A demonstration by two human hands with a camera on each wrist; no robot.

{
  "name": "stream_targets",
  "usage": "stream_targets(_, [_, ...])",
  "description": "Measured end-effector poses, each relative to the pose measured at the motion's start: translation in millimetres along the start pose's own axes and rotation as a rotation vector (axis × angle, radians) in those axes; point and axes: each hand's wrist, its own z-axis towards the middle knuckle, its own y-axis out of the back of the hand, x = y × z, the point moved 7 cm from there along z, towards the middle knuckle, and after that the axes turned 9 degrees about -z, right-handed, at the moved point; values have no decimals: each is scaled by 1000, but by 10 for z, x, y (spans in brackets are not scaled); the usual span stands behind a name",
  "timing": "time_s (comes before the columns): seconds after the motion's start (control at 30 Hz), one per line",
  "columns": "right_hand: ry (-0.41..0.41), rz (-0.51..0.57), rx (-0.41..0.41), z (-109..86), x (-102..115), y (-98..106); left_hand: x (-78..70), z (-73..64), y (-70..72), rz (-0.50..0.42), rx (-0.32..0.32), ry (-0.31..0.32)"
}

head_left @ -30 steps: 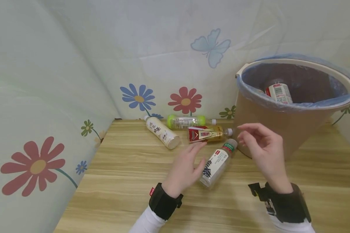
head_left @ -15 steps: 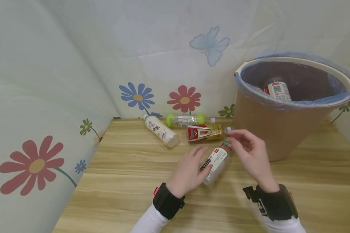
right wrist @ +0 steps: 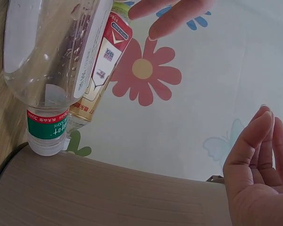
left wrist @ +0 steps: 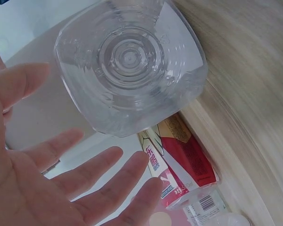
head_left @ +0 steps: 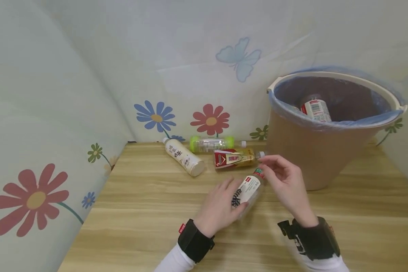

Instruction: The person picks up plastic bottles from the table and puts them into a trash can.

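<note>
A clear plastic bottle [head_left: 250,188] with a white label lies slantwise on the wooden table. Its neck has a green and red band [right wrist: 48,126]. My left hand [head_left: 217,207] is over the bottle's near left side, fingers spread and nearly straight in the left wrist view, apart from the bottle's base [left wrist: 129,59]. By the capped end is my right hand [head_left: 287,185], its fingers loosely bent and the thumb close to the fingertips. Nothing shows between them, and the right wrist view has a gap between this hand [right wrist: 262,165] and the bottle.
Behind lie a red and gold drink bottle [head_left: 234,158], a clear bottle with lime-green ends [head_left: 212,144] and a cream milk-tea bottle [head_left: 184,156]. A brown bin [head_left: 299,151] with a blue liner stands at the right, a labelled bottle [head_left: 316,109] inside. A flowered cloth [head_left: 176,56] backs the table.
My right hand has come left and down towards the bottle's cap. The left hand has shifted slightly right, its fingers now overlapping the bottle's label. The head view has tilted a little.
</note>
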Motion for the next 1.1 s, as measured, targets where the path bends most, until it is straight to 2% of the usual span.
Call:
stream_targets(0.6, [22,17,0,7,8,36,-46,-12,-65,19,43,28])
stream_targets(0.9, [23,25,6,4,1,29,25,-47,-46,19,53,7])
stream_targets(1.1, [28,6,1,7,0,53,82,-27,5,-20,109,45])
